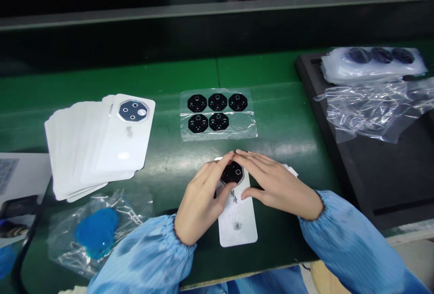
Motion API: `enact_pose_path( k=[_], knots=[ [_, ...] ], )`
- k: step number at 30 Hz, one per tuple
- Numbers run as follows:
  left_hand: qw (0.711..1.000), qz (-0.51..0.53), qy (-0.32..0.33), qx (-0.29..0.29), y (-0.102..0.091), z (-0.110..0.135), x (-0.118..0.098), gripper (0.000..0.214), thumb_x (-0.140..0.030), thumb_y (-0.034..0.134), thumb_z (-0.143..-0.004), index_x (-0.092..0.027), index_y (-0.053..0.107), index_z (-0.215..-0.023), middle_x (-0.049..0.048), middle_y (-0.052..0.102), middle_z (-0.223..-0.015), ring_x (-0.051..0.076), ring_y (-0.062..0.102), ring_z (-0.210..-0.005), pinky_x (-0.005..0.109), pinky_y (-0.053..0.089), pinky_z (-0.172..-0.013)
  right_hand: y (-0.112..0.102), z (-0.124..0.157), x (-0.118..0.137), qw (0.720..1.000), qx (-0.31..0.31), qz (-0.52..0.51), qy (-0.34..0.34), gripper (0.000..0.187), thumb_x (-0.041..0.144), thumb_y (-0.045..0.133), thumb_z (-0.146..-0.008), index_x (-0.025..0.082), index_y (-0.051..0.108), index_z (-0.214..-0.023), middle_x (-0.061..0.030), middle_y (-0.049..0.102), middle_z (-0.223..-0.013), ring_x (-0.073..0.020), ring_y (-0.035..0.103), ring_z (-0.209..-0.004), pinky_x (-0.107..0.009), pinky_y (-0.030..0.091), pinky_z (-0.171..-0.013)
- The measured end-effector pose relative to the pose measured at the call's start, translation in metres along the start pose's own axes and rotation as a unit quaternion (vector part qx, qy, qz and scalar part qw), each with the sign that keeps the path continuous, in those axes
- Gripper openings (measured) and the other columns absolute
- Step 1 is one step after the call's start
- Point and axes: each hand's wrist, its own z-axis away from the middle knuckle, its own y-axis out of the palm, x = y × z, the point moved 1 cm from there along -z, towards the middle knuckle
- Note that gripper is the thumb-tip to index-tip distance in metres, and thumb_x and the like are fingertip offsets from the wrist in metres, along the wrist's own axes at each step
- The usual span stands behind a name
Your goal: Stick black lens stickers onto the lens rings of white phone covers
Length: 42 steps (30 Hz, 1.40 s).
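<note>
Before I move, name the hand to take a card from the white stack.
Left, probably: the left hand is nearer the stack, on that side of the card, while the right hand lies farther off, beyond the black octagon.

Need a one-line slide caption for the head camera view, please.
Left hand and right hand meet around a black octagonal lens cover on a white card.

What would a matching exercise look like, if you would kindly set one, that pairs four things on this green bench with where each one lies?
Things:
1. Fanned stack of white cards
2. Clear sheet of black octagonal pieces
3. Clear bag holding a blue item
4. Crumpled clear plastic film

Places:
A. Ahead of the left hand and right hand
B. On the black tray
C. Beside the left sleeve
D. Left of the clear sheet

Pairs: 1-D, 2-A, 3-C, 4-B
</note>
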Motion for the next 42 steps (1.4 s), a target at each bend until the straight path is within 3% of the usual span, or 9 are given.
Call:
enact_pose_path(
  k=[10, 23, 29, 42],
  knots=[
    [1.000, -0.015, 0.024, 0.000, -0.0009, -0.0030, 0.0004, 0.068, -0.009, 0.065, -0.083, -0.025, 0.036, -0.143, 0.0056, 0.063, -0.117, 0.021, 0.057, -0.100, 0.034, 0.048, -0.088, 0.0006, -0.0005, -0.0002, 1.000, 0.000, 0.007, -0.006, 0.076, 0.033, 0.071, -0.082, 0.009, 0.034, -0.143, -0.0132, 0.044, -0.145, -0.0230, 0.038, -0.136, -0.039, 0.036, -0.113],
    [1.000, -0.017, 0.003, 0.011, -0.0004, -0.0020, -0.0024, 0.070, -0.010, 0.063, -0.085, -0.027, 0.031, -0.145, 0.0056, 0.062, -0.121, 0.021, 0.057, -0.104, 0.034, 0.048, -0.089, 0.0022, 0.0002, -0.0003, 1.000, -0.011, -0.007, -0.006, 0.079, 0.033, 0.071, -0.081, 0.013, 0.031, -0.146, -0.0120, 0.043, -0.147, -0.0246, 0.039, -0.136, -0.041, 0.037, -0.113],
    [1.000, -0.015, 0.003, 0.014, -0.0012, -0.0023, -0.0023, 0.073, -0.010, 0.064, -0.084, -0.027, 0.029, -0.146, 0.0046, 0.061, -0.121, 0.020, 0.056, -0.106, 0.033, 0.047, -0.092, 0.0017, -0.0002, 0.0002, 1.000, -0.007, 0.006, -0.008, 0.078, 0.035, 0.071, -0.081, 0.009, 0.032, -0.144, -0.0124, 0.044, -0.146, -0.0228, 0.038, -0.136, -0.038, 0.035, -0.114],
    [1.000, -0.024, 0.009, 0.017, -0.0015, -0.0028, -0.0036, 0.076, -0.009, 0.064, -0.084, -0.027, 0.026, -0.147, 0.0051, 0.062, -0.120, 0.022, 0.057, -0.103, 0.035, 0.049, -0.089, 0.0033, 0.0010, -0.0009, 1.000, -0.014, 0.003, -0.011, 0.079, 0.034, 0.072, -0.081, 0.012, 0.031, -0.145, -0.0133, 0.043, -0.146, -0.0249, 0.038, -0.136, -0.042, 0.037, -0.112]
  ],
)
